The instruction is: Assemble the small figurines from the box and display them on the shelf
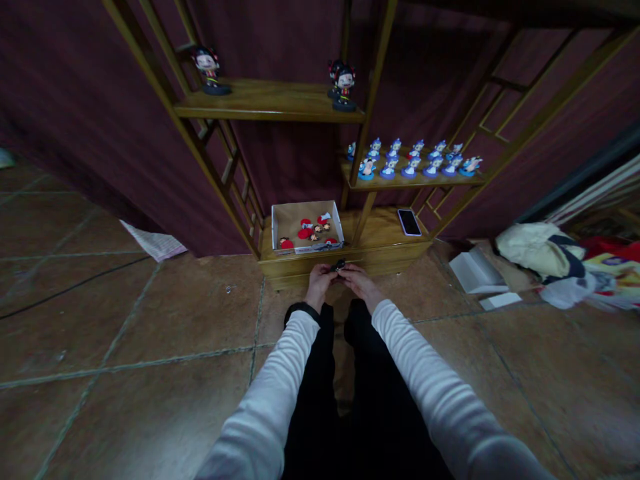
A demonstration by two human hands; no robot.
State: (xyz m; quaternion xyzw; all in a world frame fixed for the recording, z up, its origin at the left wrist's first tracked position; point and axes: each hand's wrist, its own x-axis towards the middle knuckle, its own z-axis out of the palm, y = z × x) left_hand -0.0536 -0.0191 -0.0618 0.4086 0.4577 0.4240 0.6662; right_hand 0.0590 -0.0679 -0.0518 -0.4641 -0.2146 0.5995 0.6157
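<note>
The small dark piece point(340, 265) is located between the fingertips of both hands, in front of the near edge of the low wooden shelf point(377, 230) and near the open box point(275, 230). Its shape is too small to resolve. By its size it is presumably light and, if moulded like the figurines point(410, 167) on the shelf to the far right, stiff, with a smooth surface that may slip; any thin projections should be treated as fragile. Take hold at the thickest part, from opposite sides, with light fingertip pressure. The left hand point(319, 277) grasps the piece at its left side and the right hand point(358, 277) at its right side; the exact finger contacts cannot be told. Both forearms extend forward from the near side and converge toward the piece, with the hands nearly level with each other. A dark band point(305, 308) encircles the left wrist. Beyond the hands, to the far left, the box contains loose red and dark parts point(306, 233); a phone point(409, 223) lies farther right on the same shelf.
</note>
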